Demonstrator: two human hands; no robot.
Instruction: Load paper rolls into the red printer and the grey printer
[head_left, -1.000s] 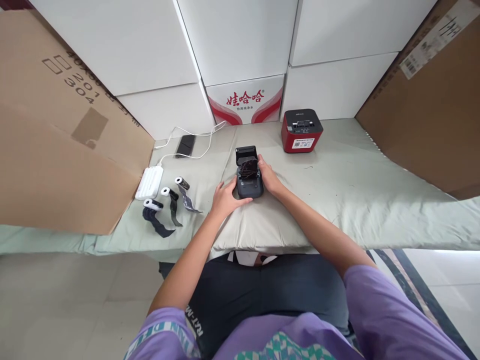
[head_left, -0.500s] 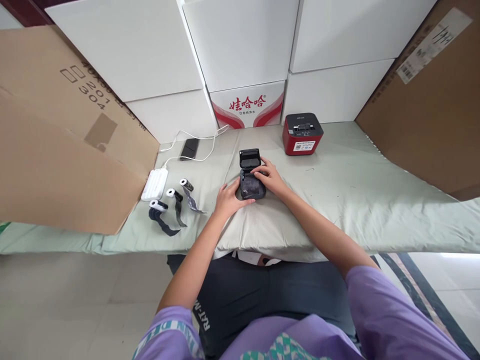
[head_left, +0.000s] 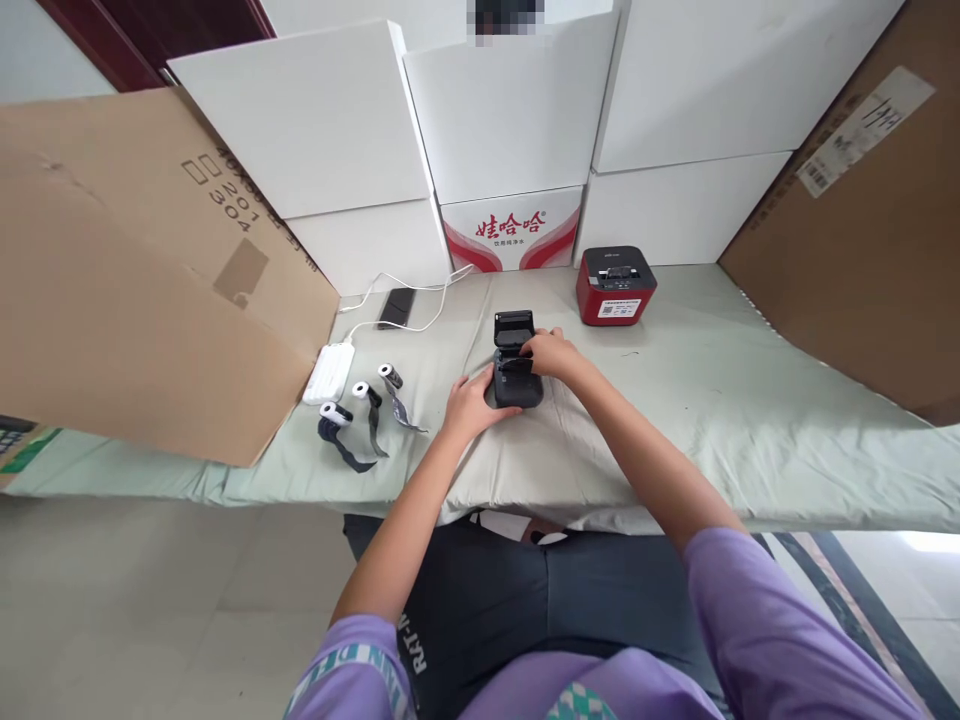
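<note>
A small black portable printer (head_left: 519, 391) stands on the cloth before me, its lid (head_left: 514, 322) swung up at the back. My left hand (head_left: 472, 404) grips the printer's left side and front edge, thumb along the front. My right hand (head_left: 553, 354) is over the open compartment, its fingers curled and dipped inside. A dark strip seems to be at those fingertips, but the hand hides most of it. Left of the printer lie several paper rolls (head_left: 363, 391) with dark tails unrolled.
A red and black printer (head_left: 616, 286) sits at the back right. A white power bank (head_left: 330, 372) and a dark phone (head_left: 397, 307) lie left, with a white cable (head_left: 431, 318). White boxes (head_left: 517, 234) line the back; cardboard panels (head_left: 247, 370) flank both sides of the green cloth (head_left: 720, 400).
The dark strip that lay over the printer's front no longer covers it. My right hand's fingers have curled deeper into the compartment. My left hand keeps its hold. The view has shifted slightly.
</note>
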